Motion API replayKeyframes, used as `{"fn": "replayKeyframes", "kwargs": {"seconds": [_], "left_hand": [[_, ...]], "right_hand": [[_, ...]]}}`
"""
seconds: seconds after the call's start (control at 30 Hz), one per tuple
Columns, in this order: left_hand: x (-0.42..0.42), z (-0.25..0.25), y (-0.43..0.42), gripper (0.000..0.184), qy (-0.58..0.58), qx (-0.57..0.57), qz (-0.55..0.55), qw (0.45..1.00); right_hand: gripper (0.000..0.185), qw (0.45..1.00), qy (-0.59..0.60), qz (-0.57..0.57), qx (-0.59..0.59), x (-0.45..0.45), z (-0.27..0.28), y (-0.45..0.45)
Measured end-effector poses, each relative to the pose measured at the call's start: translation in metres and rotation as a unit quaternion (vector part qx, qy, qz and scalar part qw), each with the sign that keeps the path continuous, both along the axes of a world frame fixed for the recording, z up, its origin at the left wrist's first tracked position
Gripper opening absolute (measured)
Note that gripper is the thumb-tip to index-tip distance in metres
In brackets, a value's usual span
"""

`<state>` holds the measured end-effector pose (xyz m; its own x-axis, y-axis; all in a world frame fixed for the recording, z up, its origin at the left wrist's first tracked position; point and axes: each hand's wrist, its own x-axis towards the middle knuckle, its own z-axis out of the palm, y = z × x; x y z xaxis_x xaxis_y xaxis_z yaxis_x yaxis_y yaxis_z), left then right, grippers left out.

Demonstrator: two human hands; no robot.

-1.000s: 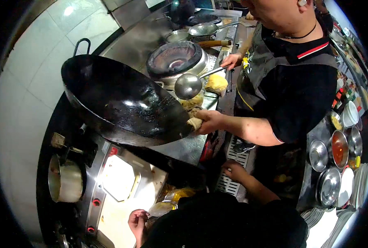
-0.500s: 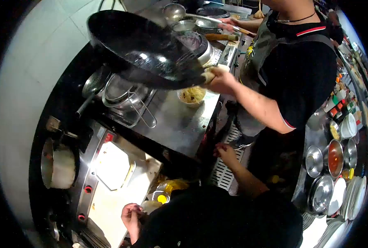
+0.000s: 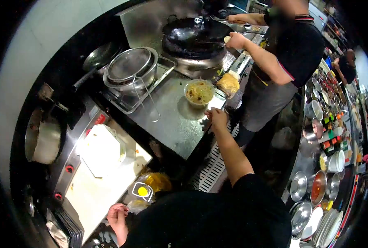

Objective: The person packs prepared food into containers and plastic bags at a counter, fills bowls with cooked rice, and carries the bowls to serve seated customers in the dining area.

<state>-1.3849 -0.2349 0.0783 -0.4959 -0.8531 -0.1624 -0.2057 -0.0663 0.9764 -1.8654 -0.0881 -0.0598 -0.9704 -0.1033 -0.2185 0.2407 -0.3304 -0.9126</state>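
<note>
**Clear bowl of shredded food (image 3: 199,94) standing near our right hand (image 3: 218,118)**

We are holding our two hands well apart. Our right hand is reaching out to the edge of the steel counter (image 3: 167,132), its fingers bending inward; we cannot tell whether they are pinching anything. The clear bowl is resting upright on that counter, just beyond these fingers, with a yellowish cloth (image 3: 228,84) lying beside it. Our left hand (image 3: 118,219) is hovering near a large bottle of yellow liquid (image 3: 159,182), fingertips drawing together beside a translucent item (image 3: 137,205); whether they are gripping it, we cannot tell. Farther along the counter, a round strainer (image 3: 129,64) is sitting over a steel bowl (image 3: 151,78) on a tray (image 3: 172,66). Beyond, a co-worker (image 3: 289,53) is putting a hand to the rim of a black wok (image 3: 198,35)
</note>
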Motion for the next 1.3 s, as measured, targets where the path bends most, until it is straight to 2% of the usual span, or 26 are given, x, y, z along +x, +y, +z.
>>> {"fn": "replayKeyframes", "kwargs": {"seconds": [0.07, 0.2, 0.27, 0.3, 0.33, 0.37, 0.47, 0.5, 0.53, 0.57, 0.6, 0.63, 0.67, 0.7, 0.8, 0.83, 0.87, 0.93, 0.97, 1.0, 1.07, 1.2, 1.23, 1.27, 1.3], "left_hand": [[0.003, 0.003, 0.002, 0.006, -0.013, -0.008, -0.003, 1.0], [0.012, 0.008, 0.009, 0.006, -0.023, -0.024, 0.022, 0.999], [0.011, 0.015, 0.014, 0.005, -0.032, -0.026, 0.043, 0.998], [0.014, 0.013, 0.016, 0.005, -0.03, -0.031, 0.045, 0.998], [0.019, 0.01, 0.016, 0.005, -0.026, -0.035, 0.048, 0.998], [0.02, 0.011, 0.017, 0.005, -0.016, -0.019, 0.046, 0.999], [0.031, 0.011, 0.022, 0.006, -0.033, -0.016, 0.047, 0.998], [0.035, 0.014, 0.023, 0.005, -0.026, 0.0, 0.049, 0.998], [0.037, 0.014, 0.025, 0.003, -0.016, 0.053, 0.067, 0.996], [0.045, 0.013, 0.025, 0.004, -0.031, 0.007, 0.043, 0.999], [0.051, 0.012, 0.03, 0.006, -0.034, -0.01, 0.068, 0.997], [0.059, 0.013, 0.031, 0.007, -0.048, -0.008, 0.048, 0.998], [0.065, 0.012, 0.033, 0.008, -0.021, 0.022, 0.062, 0.998], [0.077, 0.008, 0.038, 0.01, 0.018, 0.018, 0.07, 0.997], [0.112, -0.003, 0.041, 0.011, 0.046, -0.013, 0.077, 0.996], [0.131, -0.014, 0.044, 0.011, 0.065, -0.033, 0.082, 0.994], [0.148, -0.017, 0.049, 0.01, 0.064, -0.023, 0.096, 0.993], [0.203, -0.031, 0.062, 0.01, 0.065, -0.064, 0.119, 0.989], [0.231, -0.039, 0.072, 0.01, 0.085, -0.054, 0.135, 0.986], [0.226, -0.033, 0.073, 0.01, 0.094, -0.042, 0.152, 0.983], [0.295, -0.046, 0.095, 0.012, 0.127, -0.03, 0.157, 0.979], [0.387, -0.046, 0.123, 0.01, 0.13, -0.018, 0.237, 0.963], [0.4, -0.045, 0.127, 0.011, 0.131, -0.037, 0.258, 0.956], [0.443, -0.041, 0.145, 0.015, 0.075, -0.1, 0.28, 0.952], [0.464, -0.036, 0.157, 0.012, 0.112, -0.079, 0.324, 0.936]], "right_hand": [[0.018, 0.997, -0.059, 0.025, 0.031, -0.016, 0.008, -0.013], [0.027, 0.997, -0.068, 0.039, 0.01, -0.035, -0.007, -0.016], [0.029, 0.993, -0.095, 0.036, 0.056, -0.036, 0.004, -0.019], [0.032, 0.993, -0.104, 0.05, -0.014, -0.033, 0.014, -0.017], [0.029, 0.992, -0.12, 0.032, -0.036, -0.049, -0.005, -0.018], [0.029, 0.992, -0.119, 0.043, -0.026, -0.052, -0.002, -0.014], [0.009, 0.993, -0.088, 0.047, -0.063, -0.057, 0.011, -0.023], [0.007, 0.988, -0.09, 0.091, -0.084, -0.083, -0.014, -0.007], [0.007, 0.992, -0.079, 0.065, -0.071, -0.072, -0.008, -0.012], [0.008, 0.995, -0.067, 0.039, -0.058, -0.065, -0.007, -0.014], [0.008, 0.99, -0.135, 0.034, -0.024, -0.062, -0.009, 0.004], [0.011, 0.99, -0.088, 0.099, 0.051, -0.041, 0.013, 0.016], [0.016, 0.992, -0.017, 0.118, 0.048, -0.04, -0.006, 0.036], [0.024, 0.942, 0.162, 0.225, 0.189, -0.011, 0.013, 0.055], [0.014, 0.967, 0.048, 0.221, 0.118, 0.031, 0.044, 0.077], [0.014, 0.95, 0.081, 0.242, 0.181, 0.068, 0.069, 0.085], [0.016, 0.965, 0.046, 0.141, 0.217, 0.114, 0.094, 0.073], [0.013, 0.939, 0.101, 0.248, 0.214, 0.165, 0.11, 0.098], [0.019, 0.908, 0.161, 0.3, 0.244, 0.189, 0.114, 0.12], [0.041, 0.87, 0.213, 0.353, 0.271, 0.187, 0.127, 0.121], [0.014, 0.857, 0.152, 0.411, 0.27, 0.288, 0.164, 0.1], [0.014, 0.773, 0.145, 0.563, 0.254, 0.408, 0.159, 0.002], [0.013, 0.746, 0.148, 0.601, 0.246, 0.438, 0.152, -0.03], [0.013, 0.713, 0.155, 0.644, 0.231, 0.485, 0.149, -0.054], [0.013, 0.678, 0.162, 0.683, 0.219, 0.522, 0.146, -0.08]]}}
